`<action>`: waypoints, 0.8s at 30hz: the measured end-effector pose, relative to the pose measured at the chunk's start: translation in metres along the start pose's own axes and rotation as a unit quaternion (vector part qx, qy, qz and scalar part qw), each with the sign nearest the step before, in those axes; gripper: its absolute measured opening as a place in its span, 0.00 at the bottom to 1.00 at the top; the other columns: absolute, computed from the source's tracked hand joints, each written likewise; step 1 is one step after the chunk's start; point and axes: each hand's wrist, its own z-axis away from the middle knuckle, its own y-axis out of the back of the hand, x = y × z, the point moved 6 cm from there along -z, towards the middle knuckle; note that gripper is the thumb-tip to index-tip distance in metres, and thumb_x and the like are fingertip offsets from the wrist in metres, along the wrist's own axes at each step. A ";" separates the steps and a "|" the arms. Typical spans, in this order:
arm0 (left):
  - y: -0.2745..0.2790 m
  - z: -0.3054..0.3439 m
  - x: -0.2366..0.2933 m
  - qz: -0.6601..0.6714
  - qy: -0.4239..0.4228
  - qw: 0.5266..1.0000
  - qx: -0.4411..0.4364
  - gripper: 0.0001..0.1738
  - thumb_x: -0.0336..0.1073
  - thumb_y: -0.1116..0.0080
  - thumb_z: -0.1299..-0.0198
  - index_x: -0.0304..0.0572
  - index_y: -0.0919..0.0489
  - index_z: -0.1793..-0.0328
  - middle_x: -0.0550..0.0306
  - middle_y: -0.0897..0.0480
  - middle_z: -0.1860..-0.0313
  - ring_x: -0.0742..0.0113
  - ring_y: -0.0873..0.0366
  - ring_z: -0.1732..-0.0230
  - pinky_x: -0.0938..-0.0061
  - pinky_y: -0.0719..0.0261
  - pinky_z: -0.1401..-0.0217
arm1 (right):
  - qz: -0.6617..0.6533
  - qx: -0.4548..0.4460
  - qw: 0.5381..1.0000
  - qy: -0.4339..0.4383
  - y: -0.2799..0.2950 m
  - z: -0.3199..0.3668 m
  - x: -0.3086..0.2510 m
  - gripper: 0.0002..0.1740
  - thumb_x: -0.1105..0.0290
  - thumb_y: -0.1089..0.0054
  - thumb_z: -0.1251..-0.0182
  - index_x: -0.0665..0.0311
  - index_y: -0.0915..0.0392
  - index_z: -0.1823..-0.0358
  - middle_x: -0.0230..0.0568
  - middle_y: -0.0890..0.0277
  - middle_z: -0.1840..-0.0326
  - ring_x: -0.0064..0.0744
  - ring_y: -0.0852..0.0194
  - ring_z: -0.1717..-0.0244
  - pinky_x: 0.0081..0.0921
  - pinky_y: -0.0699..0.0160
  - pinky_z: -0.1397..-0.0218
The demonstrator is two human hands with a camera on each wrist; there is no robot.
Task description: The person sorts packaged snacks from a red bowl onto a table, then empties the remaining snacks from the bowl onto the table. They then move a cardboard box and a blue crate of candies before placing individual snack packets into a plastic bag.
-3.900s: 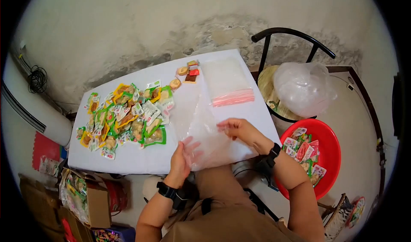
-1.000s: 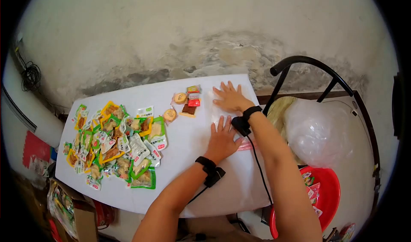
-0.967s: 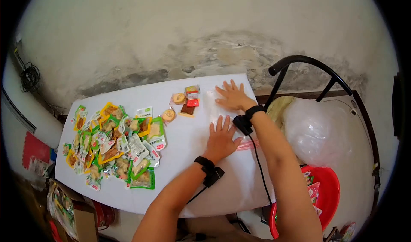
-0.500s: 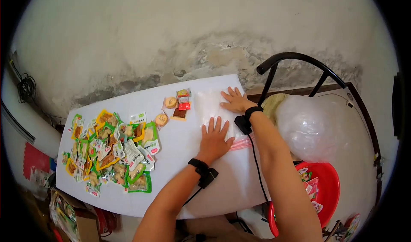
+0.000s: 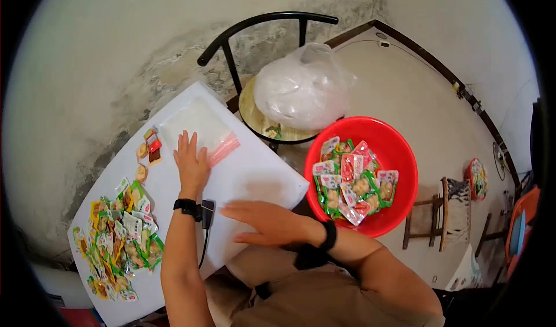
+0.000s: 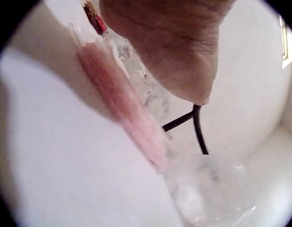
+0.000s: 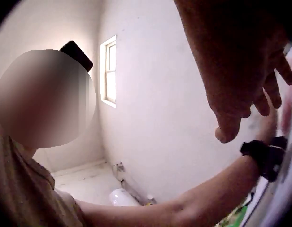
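My left hand (image 5: pixel 191 164), its fingers straight, rests on the near left part of a flat stack of clear plastic bags (image 5: pixel 200 121). The pink strips (image 5: pixel 225 149) along the stack's edge lie just right of that hand; the left wrist view has these pink strips (image 6: pixel 122 104) below the palm. Over the table's near edge my right hand (image 5: pixel 263 223) holds nothing, fingers extended and thumb apart. In the right wrist view, this right hand (image 7: pixel 240 61) appears dark with its fingers spread. Small wrapped snacks (image 5: pixel 153 144) lie left of the stack.
A pile of snack packets (image 5: pixel 119 240) covers the left of the white table (image 5: pixel 260 173). To the right, a red basin (image 5: pixel 405 153) contains more packets. A puffy clear bag (image 5: pixel 301 89) sits on a black-framed chair (image 5: pixel 229 66). A small stool (image 5: pixel 454 214) stands further right.
The head view has swung right, bringing the whole basin into sight. My right hand has left the bag stack and drawn back toward the body. The left hand stays on the stack.
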 end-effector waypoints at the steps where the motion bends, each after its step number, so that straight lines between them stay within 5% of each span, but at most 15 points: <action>1: 0.001 0.005 0.004 0.000 -0.004 1.000 -0.004 0.28 0.42 0.52 0.42 0.42 0.36 0.36 0.43 0.46 0.30 0.46 0.53 0.29 0.42 0.56 0.34 | 0.011 -0.019 0.999 -0.049 -0.001 0.027 0.007 0.32 0.56 0.44 0.42 0.69 0.38 0.41 0.52 0.34 0.42 0.48 0.37 0.41 0.36 0.37 0.39; 3: 0.006 0.019 0.007 0.097 -0.005 0.995 -0.029 0.22 0.39 0.51 0.43 0.40 0.29 0.42 0.42 0.38 0.34 0.46 0.45 0.33 0.50 0.51 0.34 | 0.053 -0.031 0.991 -0.120 0.018 0.082 0.019 0.31 0.56 0.44 0.43 0.65 0.37 0.41 0.51 0.32 0.44 0.47 0.34 0.44 0.35 0.34 0.42; 5: 0.017 0.042 0.031 0.128 -0.020 0.990 -0.058 0.21 0.37 0.50 0.44 0.40 0.27 0.44 0.42 0.36 0.36 0.46 0.41 0.35 0.54 0.49 0.34 | 0.088 -0.012 0.949 -0.302 0.071 0.126 0.022 0.26 0.58 0.40 0.46 0.62 0.32 0.48 0.54 0.30 0.53 0.51 0.30 0.52 0.40 0.30 0.52; 6: 0.022 0.054 0.048 0.161 -0.038 0.982 -0.086 0.19 0.36 0.49 0.44 0.39 0.25 0.46 0.42 0.35 0.37 0.46 0.38 0.37 0.58 0.46 0.34 | 0.075 0.003 0.886 -0.457 0.097 0.157 0.034 0.26 0.60 0.40 0.48 0.64 0.32 0.49 0.56 0.30 0.56 0.53 0.30 0.55 0.40 0.30 0.55; 8: 0.030 0.081 0.069 0.191 -0.025 0.976 -0.097 0.19 0.35 0.49 0.45 0.39 0.25 0.47 0.42 0.34 0.37 0.48 0.37 0.37 0.62 0.44 0.34 | 0.365 0.246 0.798 -0.413 0.160 0.219 0.029 0.27 0.63 0.37 0.51 0.70 0.31 0.51 0.55 0.30 0.54 0.54 0.33 0.51 0.43 0.34 0.50; 9: 0.031 0.095 0.078 0.222 -0.012 0.969 -0.110 0.18 0.33 0.48 0.45 0.38 0.25 0.47 0.42 0.33 0.38 0.50 0.36 0.38 0.65 0.42 0.35 | 0.525 0.261 0.723 -0.367 0.176 0.265 0.044 0.34 0.66 0.36 0.52 0.72 0.38 0.44 0.58 0.35 0.45 0.55 0.37 0.44 0.44 0.38 0.43; 10: 0.031 0.108 0.087 0.223 -0.011 0.968 -0.114 0.18 0.33 0.48 0.45 0.38 0.25 0.47 0.42 0.33 0.38 0.50 0.36 0.38 0.65 0.42 0.35 | 0.566 0.239 0.644 -0.455 0.183 0.305 0.053 0.44 0.67 0.35 0.53 0.73 0.49 0.36 0.63 0.44 0.37 0.57 0.43 0.38 0.42 0.42 0.37; 11: 0.031 0.119 0.093 0.273 0.004 0.954 -0.122 0.18 0.33 0.48 0.44 0.37 0.25 0.47 0.43 0.32 0.39 0.51 0.35 0.38 0.66 0.41 0.36 | 0.527 0.260 0.646 -0.487 0.190 0.339 0.063 0.49 0.67 0.35 0.52 0.73 0.57 0.33 0.63 0.52 0.33 0.55 0.48 0.34 0.43 0.47 0.34; 13: 0.032 0.137 0.106 0.322 0.019 0.937 -0.133 0.17 0.32 0.49 0.44 0.37 0.25 0.48 0.44 0.32 0.39 0.53 0.34 0.39 0.68 0.40 0.37 | 0.319 0.420 0.701 -0.480 0.182 0.391 0.091 0.43 0.67 0.35 0.49 0.70 0.50 0.35 0.60 0.43 0.37 0.51 0.42 0.38 0.46 0.39 0.39; 14: 0.031 0.144 0.114 0.336 0.027 0.929 -0.151 0.16 0.32 0.49 0.43 0.37 0.25 0.48 0.45 0.31 0.40 0.54 0.34 0.39 0.69 0.39 0.37 | 0.062 0.485 0.712 -0.504 0.170 0.409 0.107 0.39 0.66 0.36 0.47 0.67 0.47 0.36 0.56 0.39 0.40 0.49 0.37 0.41 0.45 0.34 0.43; 16: 0.023 0.157 0.124 0.369 0.021 0.914 -0.169 0.16 0.32 0.50 0.41 0.36 0.26 0.47 0.46 0.30 0.41 0.56 0.33 0.40 0.71 0.38 0.38 | -0.358 0.538 0.614 -0.454 0.134 0.421 0.134 0.26 0.63 0.42 0.41 0.60 0.36 0.42 0.45 0.28 0.49 0.42 0.27 0.52 0.41 0.23 0.55; 20: 0.018 0.168 0.138 0.352 0.008 0.915 -0.195 0.17 0.33 0.50 0.41 0.37 0.26 0.46 0.47 0.30 0.41 0.57 0.32 0.41 0.71 0.37 0.39 | -0.390 0.517 0.633 -0.425 0.130 0.427 0.145 0.23 0.65 0.44 0.40 0.61 0.36 0.44 0.42 0.28 0.49 0.40 0.28 0.52 0.39 0.24 0.54; 22: 0.019 0.170 0.144 0.330 0.005 0.924 -0.192 0.17 0.32 0.49 0.42 0.39 0.27 0.46 0.48 0.29 0.41 0.57 0.32 0.41 0.71 0.35 0.40 | -0.149 0.526 0.699 -0.462 0.149 0.426 0.131 0.27 0.66 0.39 0.46 0.63 0.36 0.44 0.49 0.33 0.45 0.44 0.32 0.47 0.41 0.28 0.50; 23: 0.018 0.172 0.145 0.329 0.004 0.925 -0.192 0.17 0.32 0.49 0.42 0.39 0.27 0.46 0.48 0.29 0.41 0.57 0.32 0.41 0.71 0.35 0.40 | -0.149 0.527 0.699 -0.460 0.152 0.414 0.120 0.27 0.66 0.39 0.46 0.63 0.36 0.44 0.49 0.33 0.45 0.44 0.32 0.47 0.41 0.28 0.50; 24: 0.015 0.175 0.146 0.330 0.004 0.923 -0.199 0.17 0.32 0.49 0.42 0.39 0.27 0.46 0.48 0.29 0.41 0.56 0.32 0.41 0.71 0.35 0.40 | 0.142 0.461 0.755 -0.444 0.169 0.391 0.093 0.29 0.66 0.37 0.49 0.63 0.36 0.45 0.51 0.35 0.44 0.48 0.35 0.45 0.42 0.31 0.47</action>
